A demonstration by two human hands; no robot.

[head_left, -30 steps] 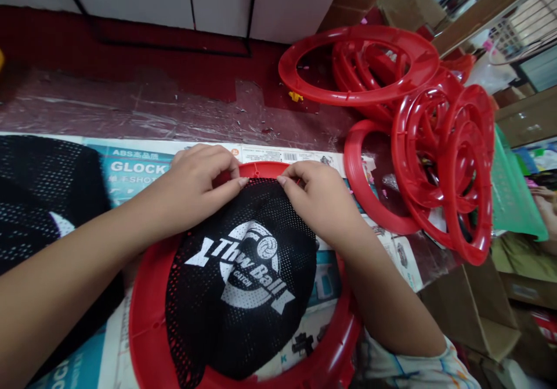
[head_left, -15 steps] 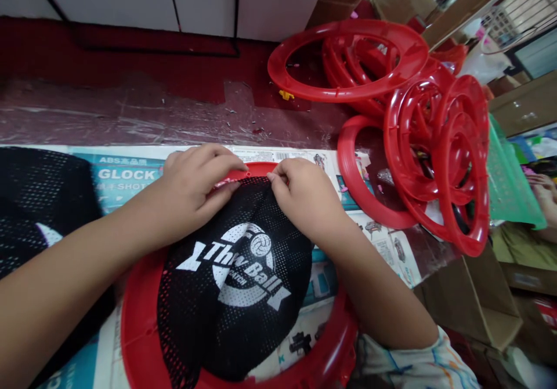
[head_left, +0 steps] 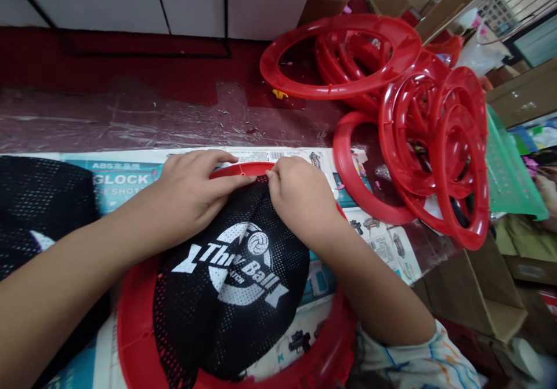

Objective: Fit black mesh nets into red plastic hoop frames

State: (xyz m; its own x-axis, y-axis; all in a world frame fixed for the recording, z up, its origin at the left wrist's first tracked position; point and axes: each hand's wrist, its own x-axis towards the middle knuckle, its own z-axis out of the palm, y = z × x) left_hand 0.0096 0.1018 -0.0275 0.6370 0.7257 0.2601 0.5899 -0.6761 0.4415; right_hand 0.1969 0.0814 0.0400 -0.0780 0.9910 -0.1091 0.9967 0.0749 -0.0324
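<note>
A black mesh net (head_left: 235, 331) with white "Throw Ball" print lies over a large red plastic ring (head_left: 139, 325) in front of me. My left hand (head_left: 195, 189) rests at the ring's far rim, fingers apart, its index fingertip on the net's top edge. Right beside it, my right hand (head_left: 300, 195) pinches the net's edge between thumb and curled fingers at the same rim. Part of the ring lies hidden under the net and my hands.
Several red rings (head_left: 378, 90) are piled at the back right, beside a green basket (head_left: 509, 174). More black mesh (head_left: 43, 203) lies at the left. Printed cardboard (head_left: 119, 177) covers the near table (head_left: 165, 116). An open carton (head_left: 474, 296) stands at the right; another person's hand (head_left: 546, 195) shows at the far right edge.
My left index finger has stretched out along the net's edge toward my right hand, and the left hand has opened from its pinch. The whole view has shifted slightly.
</note>
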